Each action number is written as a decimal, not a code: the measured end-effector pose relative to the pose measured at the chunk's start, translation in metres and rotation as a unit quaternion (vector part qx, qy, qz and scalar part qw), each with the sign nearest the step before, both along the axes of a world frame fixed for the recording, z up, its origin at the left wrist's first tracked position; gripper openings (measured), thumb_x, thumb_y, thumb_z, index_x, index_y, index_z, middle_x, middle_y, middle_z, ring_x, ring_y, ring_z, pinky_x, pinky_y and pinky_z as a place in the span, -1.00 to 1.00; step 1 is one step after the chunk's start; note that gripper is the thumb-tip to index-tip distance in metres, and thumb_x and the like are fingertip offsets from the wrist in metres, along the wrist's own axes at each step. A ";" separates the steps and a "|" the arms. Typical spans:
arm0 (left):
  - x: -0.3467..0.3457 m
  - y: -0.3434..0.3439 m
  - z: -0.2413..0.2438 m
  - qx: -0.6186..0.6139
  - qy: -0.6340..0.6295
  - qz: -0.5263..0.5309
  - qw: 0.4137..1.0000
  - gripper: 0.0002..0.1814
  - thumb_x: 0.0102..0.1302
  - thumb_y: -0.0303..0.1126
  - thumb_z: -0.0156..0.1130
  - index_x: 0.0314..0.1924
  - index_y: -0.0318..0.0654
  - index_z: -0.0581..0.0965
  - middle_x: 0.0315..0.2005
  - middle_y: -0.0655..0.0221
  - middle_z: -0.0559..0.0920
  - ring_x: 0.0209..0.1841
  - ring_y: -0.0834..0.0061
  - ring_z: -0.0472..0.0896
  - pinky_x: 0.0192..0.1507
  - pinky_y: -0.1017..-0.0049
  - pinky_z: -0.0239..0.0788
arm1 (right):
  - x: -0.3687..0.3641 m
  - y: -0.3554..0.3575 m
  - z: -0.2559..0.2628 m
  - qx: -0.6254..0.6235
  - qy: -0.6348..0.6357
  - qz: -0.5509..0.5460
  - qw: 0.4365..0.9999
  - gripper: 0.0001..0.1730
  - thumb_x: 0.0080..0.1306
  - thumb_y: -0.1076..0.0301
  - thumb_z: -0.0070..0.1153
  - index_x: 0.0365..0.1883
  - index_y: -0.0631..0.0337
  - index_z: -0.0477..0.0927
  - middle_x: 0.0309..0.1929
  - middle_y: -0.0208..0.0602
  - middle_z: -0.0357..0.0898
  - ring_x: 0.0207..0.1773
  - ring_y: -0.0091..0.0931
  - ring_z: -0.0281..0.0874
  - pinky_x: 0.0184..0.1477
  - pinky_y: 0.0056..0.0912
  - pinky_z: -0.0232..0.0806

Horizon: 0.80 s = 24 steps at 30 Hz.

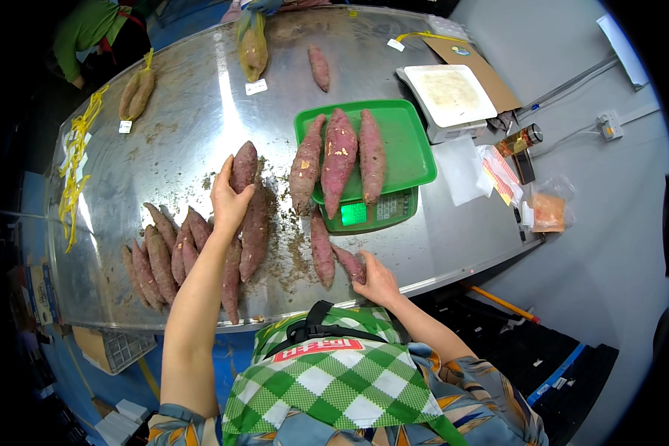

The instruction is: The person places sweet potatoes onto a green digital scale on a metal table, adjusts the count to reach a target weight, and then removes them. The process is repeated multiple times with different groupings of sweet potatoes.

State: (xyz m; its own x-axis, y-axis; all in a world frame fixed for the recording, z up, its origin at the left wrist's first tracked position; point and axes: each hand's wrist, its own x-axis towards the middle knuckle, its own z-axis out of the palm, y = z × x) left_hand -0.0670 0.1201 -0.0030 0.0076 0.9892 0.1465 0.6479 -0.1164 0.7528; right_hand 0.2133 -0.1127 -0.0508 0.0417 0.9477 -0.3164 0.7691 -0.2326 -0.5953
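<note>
My left hand [229, 198] grips a reddish-purple sweet potato [245, 161] near the middle of the steel table. A longer sweet potato [255, 240] lies just below it. At the table's front edge, my right hand [378, 281] has its thumb and fingers around a small sweet potato [350, 265]. Another sweet potato [323, 251] lies beside that one, its upper end by the scale. Three sweet potatoes, the middle one [339, 159] the largest, rest on the green tray [407, 148] of a digital scale [393, 209] with a lit display. Several more sweet potatoes [159, 262] lie in a row at left, partly behind my left forearm.
Yellow mesh bags [78, 161] hang over the left edge. Filled, tagged net bags [137, 95] lie farther back. A co-worker's gloved hand [265, 5] is at a bag [252, 50]. A white scale [449, 95], bottle [519, 140] and phone [524, 167] stand right.
</note>
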 end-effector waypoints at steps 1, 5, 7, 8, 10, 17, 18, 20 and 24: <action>0.002 -0.001 0.000 -0.011 -0.001 0.002 1.000 -0.19 -0.04 -0.45 0.35 0.29 -0.15 0.30 -0.01 0.06 0.50 0.05 0.17 0.49 0.11 0.33 0.32 | 0.000 0.000 0.000 0.002 -0.003 0.002 1.000 -0.17 -0.04 0.26 0.27 0.22 0.18 0.21 -0.19 0.01 0.51 -0.20 -0.11 0.53 -0.15 -0.07 0.39; 0.004 -0.002 -0.003 -0.032 0.018 0.007 0.999 -0.20 -0.04 -0.45 0.33 0.29 -0.16 0.30 -0.01 0.03 0.49 0.05 0.16 0.48 0.12 0.31 0.31 | 0.002 0.001 0.004 -0.010 -0.044 0.029 0.999 -0.27 0.01 0.23 0.27 0.15 0.18 0.30 -0.24 -0.03 0.53 -0.20 -0.10 0.54 -0.17 -0.07 0.39; 0.000 -0.003 -0.006 -0.041 0.060 0.024 0.997 -0.21 -0.03 -0.45 0.31 0.29 -0.16 0.30 -0.04 0.03 0.48 0.05 0.13 0.45 0.13 0.28 0.28 | 0.010 0.010 0.008 0.036 0.007 -0.008 0.999 -0.36 0.04 0.22 0.26 0.09 0.20 0.37 -0.30 -0.09 0.53 -0.29 -0.18 0.54 -0.23 -0.14 0.39; -0.005 -0.002 -0.007 -0.050 0.090 0.039 0.994 -0.21 -0.03 -0.45 0.29 0.29 -0.15 0.30 -0.06 0.02 0.48 0.04 0.12 0.44 0.12 0.26 0.28 | 0.016 0.017 0.012 0.059 0.031 -0.028 0.997 -0.41 0.06 0.22 0.26 0.06 0.20 0.40 -0.33 -0.12 0.53 -0.33 -0.22 0.55 -0.26 -0.18 0.39; -0.021 -0.002 -0.015 -0.037 0.178 0.078 0.980 -0.24 -0.01 -0.46 0.26 0.29 -0.11 0.31 -0.16 0.04 0.47 -0.02 0.08 0.42 0.06 0.23 0.29 | 0.032 0.038 0.027 0.093 0.053 -0.079 0.991 -0.47 0.09 0.23 0.25 0.00 0.22 0.42 -0.36 -0.14 0.53 -0.35 -0.21 0.52 -0.31 -0.16 0.36; -0.055 -0.007 -0.038 -0.027 0.285 0.038 0.957 -0.37 0.11 -0.31 0.31 0.21 -0.26 0.38 -0.04 -0.04 0.46 0.04 0.04 0.42 0.09 0.20 0.29 | 0.069 0.124 0.071 0.150 0.110 -0.177 0.967 -0.49 0.12 0.22 0.25 -0.03 0.32 0.43 -0.41 -0.19 0.52 -0.41 -0.32 0.47 -0.34 -0.25 0.32; -0.028 -0.003 -0.019 -0.015 0.190 0.011 0.982 -0.37 0.12 -0.30 0.31 0.21 -0.26 0.38 -0.02 -0.04 0.46 0.07 0.04 0.41 0.11 0.19 0.28 | 0.072 0.137 0.070 0.154 0.084 -0.178 0.968 -0.45 0.12 0.20 0.25 -0.01 0.34 0.41 -0.40 -0.17 0.53 -0.39 -0.31 0.49 -0.31 -0.24 0.33; 0.031 0.001 0.022 -0.044 0.028 -0.059 0.997 -0.36 0.11 -0.28 0.32 0.21 -0.28 0.37 0.02 -0.05 0.44 0.13 0.03 0.39 0.15 0.19 0.26 | 0.072 0.162 0.069 0.161 0.031 -0.174 0.971 -0.37 0.11 0.14 0.25 0.03 0.38 0.38 -0.37 -0.12 0.54 -0.34 -0.27 0.51 -0.26 -0.23 0.35; 0.103 0.001 0.038 -0.064 -0.013 -0.134 0.989 -0.26 0.00 -0.32 0.34 0.22 -0.30 0.34 0.03 -0.04 0.38 0.11 0.00 0.35 0.18 0.21 0.22 | 0.065 0.202 0.059 0.092 0.025 -0.194 0.976 -0.12 0.02 -0.05 0.26 0.14 0.42 0.28 -0.25 0.06 0.55 -0.15 -0.12 0.55 -0.07 -0.13 0.36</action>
State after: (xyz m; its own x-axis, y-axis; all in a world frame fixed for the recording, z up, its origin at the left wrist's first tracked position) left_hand 0.0360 0.1208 0.0347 0.2706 0.9624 0.0247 0.5870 -0.1853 0.7881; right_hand 0.2782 0.0890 0.0085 0.3977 0.9046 -0.1535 0.6126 -0.3863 -0.6896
